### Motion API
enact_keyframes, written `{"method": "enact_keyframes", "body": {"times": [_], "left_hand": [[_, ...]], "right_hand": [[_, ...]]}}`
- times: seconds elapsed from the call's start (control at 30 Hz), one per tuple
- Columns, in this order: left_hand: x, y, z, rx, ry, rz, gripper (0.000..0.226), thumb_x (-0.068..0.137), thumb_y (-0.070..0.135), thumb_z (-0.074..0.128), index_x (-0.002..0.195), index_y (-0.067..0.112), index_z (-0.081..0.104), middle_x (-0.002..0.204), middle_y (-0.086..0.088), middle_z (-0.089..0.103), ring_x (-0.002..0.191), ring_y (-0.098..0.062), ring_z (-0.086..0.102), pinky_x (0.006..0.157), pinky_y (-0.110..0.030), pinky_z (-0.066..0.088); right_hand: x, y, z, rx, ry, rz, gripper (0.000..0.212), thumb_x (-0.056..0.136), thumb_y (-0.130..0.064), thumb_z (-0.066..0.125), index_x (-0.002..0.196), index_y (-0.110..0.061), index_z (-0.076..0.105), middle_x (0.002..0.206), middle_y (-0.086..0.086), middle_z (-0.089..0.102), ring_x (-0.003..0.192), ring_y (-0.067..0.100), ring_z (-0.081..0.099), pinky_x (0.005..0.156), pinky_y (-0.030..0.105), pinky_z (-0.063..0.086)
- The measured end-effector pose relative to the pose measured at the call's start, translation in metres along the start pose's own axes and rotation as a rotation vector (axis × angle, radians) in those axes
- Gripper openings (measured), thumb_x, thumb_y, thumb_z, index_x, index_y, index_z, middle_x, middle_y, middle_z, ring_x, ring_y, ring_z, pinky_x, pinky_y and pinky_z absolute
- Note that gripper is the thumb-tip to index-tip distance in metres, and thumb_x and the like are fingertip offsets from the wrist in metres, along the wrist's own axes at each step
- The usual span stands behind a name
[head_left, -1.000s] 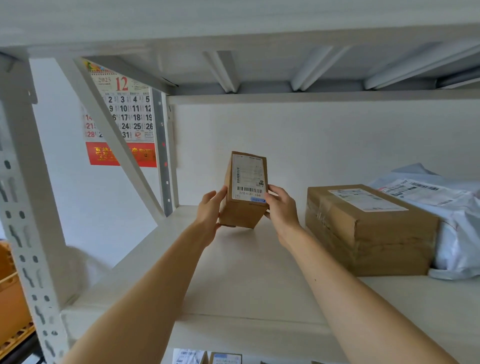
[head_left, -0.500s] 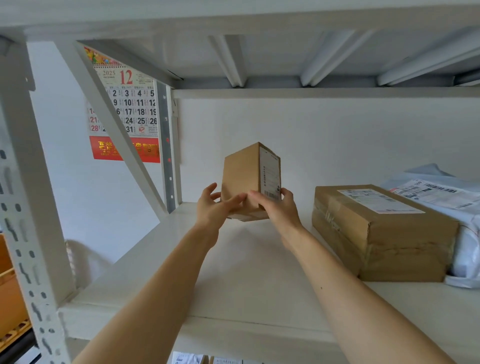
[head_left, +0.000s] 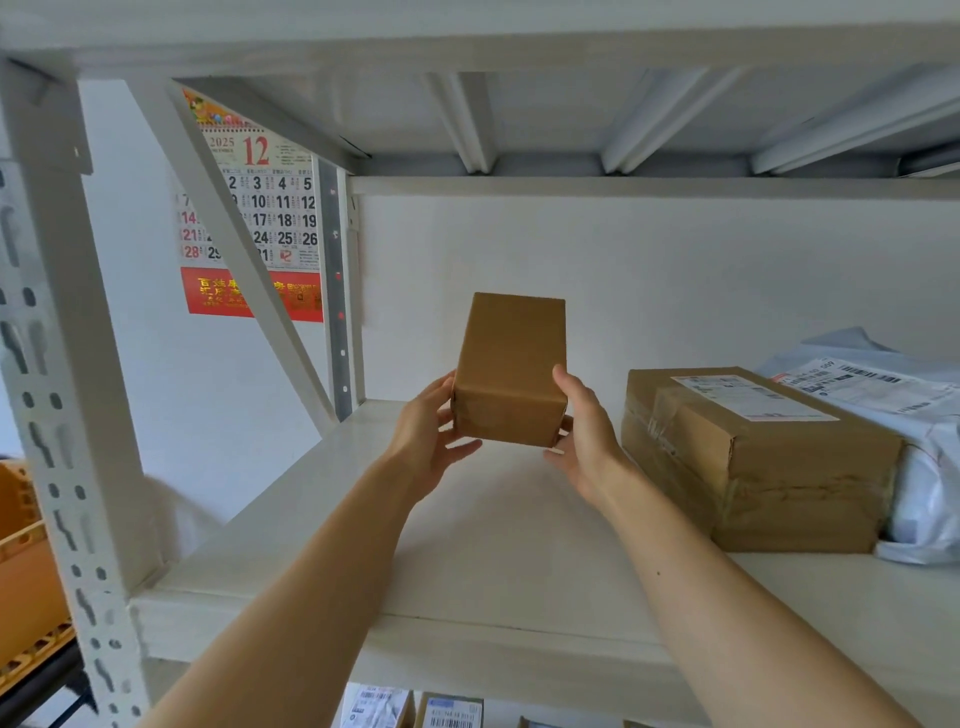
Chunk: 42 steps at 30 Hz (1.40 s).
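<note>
While the white shelf (head_left: 493, 551) bore a taped carton (head_left: 758, 467) at three o'clock, my left hand (head_left: 423, 436) and right hand (head_left: 587, 441) clasped the small cardboard box (head_left: 509, 374) upright.

Small plain brown cardboard box (head_left: 509, 371) upright, lifted above shelf (head_left: 493, 545).

Wall calendar (head_left: 280, 208): "2025", large "12"

You've got: white shelf (head_left: 493, 545) | big taped, labelled box (head_left: 769, 467) on it, right side | grey mailer bag (head_left: 930, 467) touching the box's right side | wall calendar (head_left: 280, 218) upper left | orange crate (head_left: 26, 582) far left | labelled parcels (head_left: 449, 714) one level below
</note>
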<state>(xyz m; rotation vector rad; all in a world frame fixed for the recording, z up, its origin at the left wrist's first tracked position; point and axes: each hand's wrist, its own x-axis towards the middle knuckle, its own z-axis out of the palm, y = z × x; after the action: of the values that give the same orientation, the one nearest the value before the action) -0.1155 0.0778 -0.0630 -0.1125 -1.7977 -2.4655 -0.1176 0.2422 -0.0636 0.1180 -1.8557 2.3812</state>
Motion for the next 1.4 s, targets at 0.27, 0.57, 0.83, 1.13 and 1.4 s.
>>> {"method": "enact_keyframes", "body": {"times": [0.27, 0.57, 0.83, 1.13, 1.4], "left_hand": [[0.0, 0.001, -0.002, -0.081, -0.043, 0.041, 0.027, 0.094, 0.023, 0.066, 0.116, 0.01, 0.057, 0.109, -0.006, 0.064, 0.1, -0.021, 0.064, 0.084, -0.034, 0.054], [-0.003, -0.004, 0.0, 0.12, -0.285, 0.041, 0.085, 0.072, 0.04, 0.074, 0.148, 0.045, 0.037, 0.132, 0.003, 0.058, 0.123, -0.026, 0.057, 0.11, -0.058, 0.037], [0.001, -0.003, -0.001, 0.088, -0.26, 0.04, 0.051, 0.1, 0.055, 0.039, 0.148, 0.04, 0.04, 0.151, 0.005, 0.047, 0.132, -0.037, 0.05, 0.115, -0.063, 0.029], [0.005, -0.007, -0.002, 0.128, -0.216, 0.088, 0.03, 0.108, 0.031, 0.039, 0.127, 0.042, 0.058, 0.145, 0.006, 0.053, 0.128, -0.031, 0.053, 0.106, -0.046, 0.047], [0.001, -0.006, 0.003, 0.169, -0.192, 0.115, 0.037, 0.104, 0.041, 0.043, 0.141, 0.043, 0.048, 0.139, 0.01, 0.051, 0.119, -0.026, 0.056, 0.09, -0.037, 0.053]], "right_hand": [[0.006, 0.007, -0.005, -0.076, 0.072, -0.057, 0.032, 0.107, -0.024, 0.039, 0.136, -0.021, 0.053, 0.13, 0.006, 0.062, 0.117, 0.024, 0.06, 0.095, 0.037, 0.05], [0.009, 0.007, -0.004, -0.054, -0.023, -0.043, 0.055, 0.095, -0.058, 0.05, 0.144, -0.032, 0.046, 0.13, 0.002, 0.064, 0.115, 0.022, 0.063, 0.106, 0.045, 0.048], [0.006, 0.003, -0.006, 0.123, -0.108, -0.038, 0.066, 0.08, -0.068, 0.063, 0.133, -0.028, 0.06, 0.119, 0.007, 0.071, 0.116, 0.03, 0.064, 0.106, 0.051, 0.047], [0.005, 0.002, -0.01, 0.205, -0.071, 0.016, 0.064, 0.087, -0.072, 0.048, 0.132, -0.029, 0.061, 0.121, 0.01, 0.07, 0.113, 0.03, 0.066, 0.093, 0.047, 0.055], [0.005, 0.002, -0.008, 0.25, -0.087, 0.048, 0.073, 0.089, -0.079, 0.032, 0.13, -0.028, 0.064, 0.126, 0.006, 0.069, 0.118, 0.029, 0.064, 0.104, 0.053, 0.048]]}}
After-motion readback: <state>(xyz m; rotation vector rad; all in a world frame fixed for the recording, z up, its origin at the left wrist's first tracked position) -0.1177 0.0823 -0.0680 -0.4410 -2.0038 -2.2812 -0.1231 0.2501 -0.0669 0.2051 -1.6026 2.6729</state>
